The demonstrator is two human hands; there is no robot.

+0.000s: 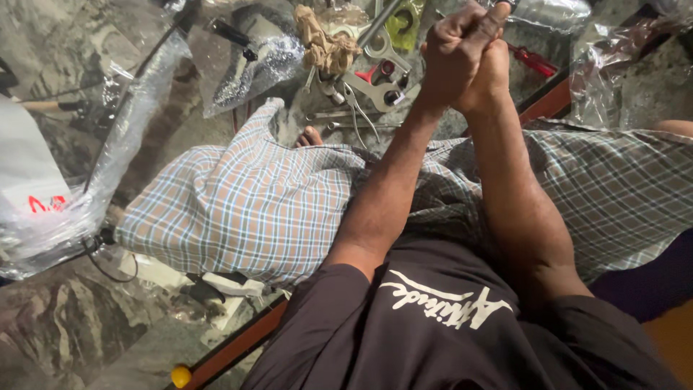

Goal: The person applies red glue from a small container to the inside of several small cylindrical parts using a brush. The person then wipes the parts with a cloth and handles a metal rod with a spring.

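Head view. I see the left hand [453,54] and right hand [491,72] pressed together, fingers clamped on a dark slim handle [498,10], mostly hidden; doubling the grip likely adds force. Just beyond the hands lie steel wrenches [375,72] and a red screwdriver [533,61]; below them, checked cloth [253,209] covers the lap.

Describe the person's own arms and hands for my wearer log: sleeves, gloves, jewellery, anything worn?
Both the left hand and the right hand are bare: no gloves, and no rings or watch visible. The forearms are uncovered. Short dark brown fabric sleeves end near the elbows, part of a dark T-shirt with pale script lettering on the chest.
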